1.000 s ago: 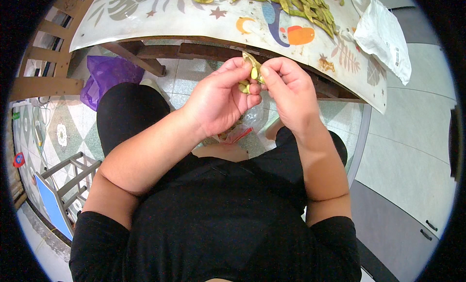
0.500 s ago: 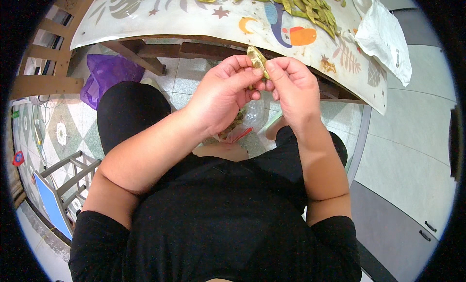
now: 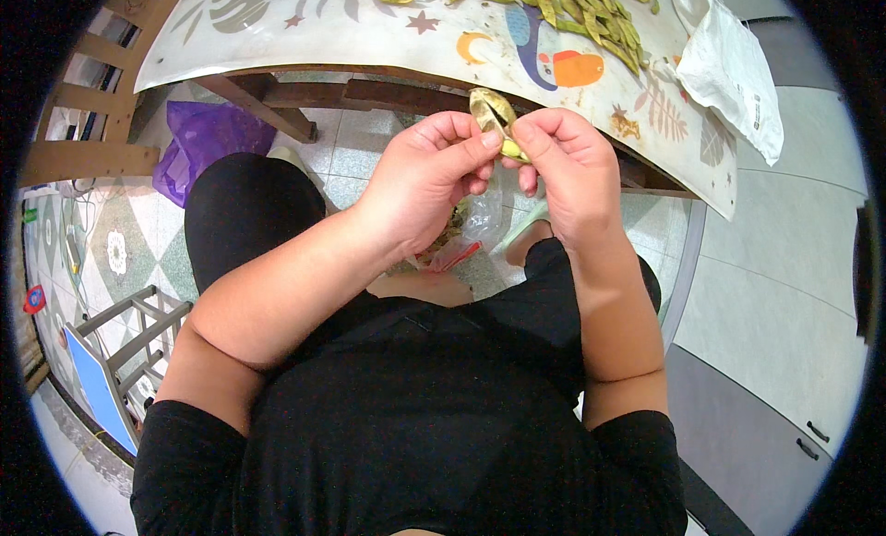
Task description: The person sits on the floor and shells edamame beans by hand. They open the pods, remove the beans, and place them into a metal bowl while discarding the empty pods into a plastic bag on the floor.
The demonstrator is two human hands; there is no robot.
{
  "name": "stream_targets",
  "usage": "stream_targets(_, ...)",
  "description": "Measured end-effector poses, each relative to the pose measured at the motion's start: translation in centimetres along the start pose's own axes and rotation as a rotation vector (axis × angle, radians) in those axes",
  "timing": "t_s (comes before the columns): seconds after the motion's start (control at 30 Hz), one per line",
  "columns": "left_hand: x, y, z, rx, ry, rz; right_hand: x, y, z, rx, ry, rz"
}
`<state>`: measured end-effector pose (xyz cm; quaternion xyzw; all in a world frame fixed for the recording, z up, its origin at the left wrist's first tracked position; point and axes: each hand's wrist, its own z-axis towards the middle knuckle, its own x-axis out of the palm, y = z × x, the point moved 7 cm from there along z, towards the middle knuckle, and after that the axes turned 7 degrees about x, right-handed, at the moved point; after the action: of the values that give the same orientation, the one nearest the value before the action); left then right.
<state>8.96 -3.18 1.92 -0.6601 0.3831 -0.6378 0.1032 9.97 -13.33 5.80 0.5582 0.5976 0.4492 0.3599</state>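
Between both hands is a yellow-green bean pod (image 3: pixel 492 108), split open along its length, with a pale green bean (image 3: pixel 513 149) showing at its lower end. My left hand (image 3: pixel 429 171) pinches the pod's left side between thumb and fingers. On the other side, my right hand (image 3: pixel 569 162) grips the pod by its lower right edge, thumb on top. Both hands are held just off the near edge of the table. A pile of whole bean pods (image 3: pixel 591 14) lies on the printed tablecloth (image 3: pixel 369 37).
A white plastic bag (image 3: pixel 729 70) hangs over the table's right corner. Below my hands, a clear bag (image 3: pixel 452 250) with scraps sits on the floor between my legs. A purple bag (image 3: pixel 208 144) lies under the table at left, and a blue-topped stool (image 3: pixel 100 388) is beside me.
The pod has been pulled wider apart and a bean now shows in it. My right hand has shifted slightly right, away from the left.
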Motion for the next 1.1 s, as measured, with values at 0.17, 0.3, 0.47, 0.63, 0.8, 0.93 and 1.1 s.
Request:
stream_targets(0.17,0.0,0.7,-0.3,-0.071,-0.023,-0.128,0.0,0.2,-0.3,-0.079,-0.114,-0.12)
stream_targets(0.3,0.4,1.8,-1.0,-0.234,-0.097,-0.23,0.6,0.7,-0.5,-0.278,-0.149,-0.313)
stream_targets(0.47,0.9,1.7,-0.7,-0.223,0.029,-0.196,0.6,0.7,-0.3,-0.183,-0.167,-0.378)
stream_targets(0.63,0.8,1.4,-0.7,-0.207,0.044,-0.178,0.1,0.4,0.1,-0.193,-0.179,-0.285)
stream_targets(0.8,0.9,1.3,-0.9,-0.253,0.034,-0.239,0.2,0.5,-0.1,-0.22,-0.211,-0.286)
stream_targets(0.93,0.6,1.4,-0.8,-0.264,0.04,-0.194,0.1,0.7,-0.1,-0.289,-0.188,-0.25)
stream_targets(1.1,0.0,2.1,-0.6,-0.263,0.073,0.058,-0.2,0.9,0.1,-0.215,-0.076,-0.37)
